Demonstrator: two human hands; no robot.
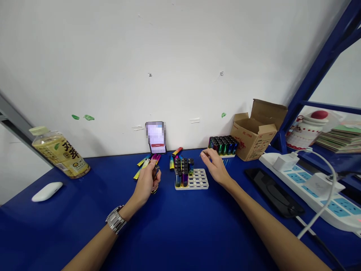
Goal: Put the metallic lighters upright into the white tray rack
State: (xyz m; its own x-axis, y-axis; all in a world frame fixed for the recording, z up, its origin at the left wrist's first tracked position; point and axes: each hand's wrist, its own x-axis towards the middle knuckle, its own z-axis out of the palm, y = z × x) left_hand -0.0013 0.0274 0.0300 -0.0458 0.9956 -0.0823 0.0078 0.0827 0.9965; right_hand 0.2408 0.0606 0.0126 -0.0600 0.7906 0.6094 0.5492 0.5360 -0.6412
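My left hand (146,180) is closed around lighters (155,171), their dark ends showing between the fingers; how many is hidden. Just behind it, several colourful lighters (137,174) lie loose on the table. To its right, a white tray with oval holes (199,180) has upright lighters (185,178) filling its left side, and its right-hand holes are bare. My right hand (214,165) hovers right of the tray with fingers curled together; anything at the fingertips is too small to make out. More loose lighters (172,162) lie behind the tray.
A second tray packed with lighters (224,146) stands at the back beside an open cardboard box (254,135). A phone (156,137) leans on the wall. At left are a tea bottle (60,154) and white case (47,191); at right, a black device (273,192) and power strip (313,188).
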